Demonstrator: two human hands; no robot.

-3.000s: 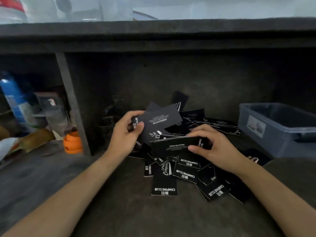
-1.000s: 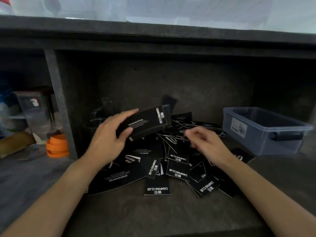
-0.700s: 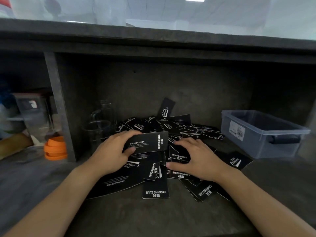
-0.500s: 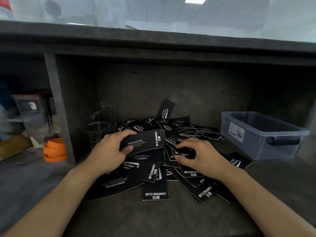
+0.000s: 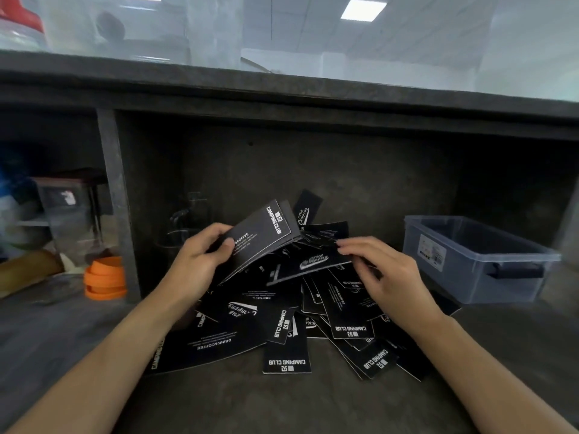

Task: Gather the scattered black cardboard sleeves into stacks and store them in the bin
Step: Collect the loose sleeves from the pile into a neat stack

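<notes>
Black stacked sleeves (image 5: 263, 238) sit clamped in the left hand (image 5: 195, 263); the right hand (image 5: 383, 275) pinches a single sleeve (image 5: 308, 264).

Bare forearms and hands of the person, seen from the head camera.
The left hand (image 5: 200, 264) and right hand (image 5: 388, 277) wear no gloves, rings or watch; both forearms are uncovered up to the frame's lower edge, with no sleeve showing. Fingernails are short and unpainted.
</notes>
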